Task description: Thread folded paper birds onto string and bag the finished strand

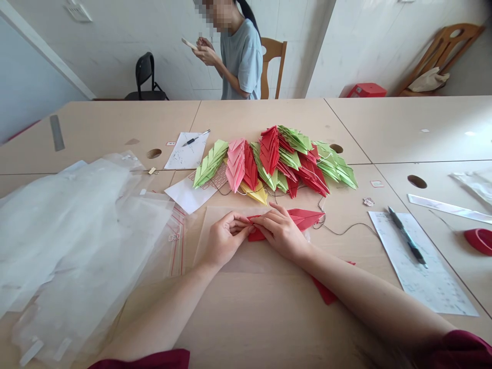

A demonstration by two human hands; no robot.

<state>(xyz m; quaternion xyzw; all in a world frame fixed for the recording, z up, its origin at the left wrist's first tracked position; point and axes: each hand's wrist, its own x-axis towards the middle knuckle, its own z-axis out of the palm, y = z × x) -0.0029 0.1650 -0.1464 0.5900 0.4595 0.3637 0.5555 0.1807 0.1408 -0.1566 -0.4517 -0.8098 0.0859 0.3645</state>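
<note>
A folded red paper piece (pixel 303 219) lies on the table in front of me, its pointed end toward the right. My left hand (pixel 225 238) pinches its left end with curled fingers. My right hand (pixel 282 233) presses down on its middle, fingers closed on the fold. Behind it lies a pile of folded paper pieces (pixel 277 159) in green, red, pink and yellow, strung on a thin thread (pixel 346 230). More red paper (pixel 326 292) shows under my right forearm.
Clear plastic bags (pixel 77 230) cover the left of the table. A paper sheet with a pen (pixel 407 241) lies at right, another sheet with a pen (pixel 188 148) further back. A person (pixel 238 51) stands beyond the table holding a phone. Chairs stand behind.
</note>
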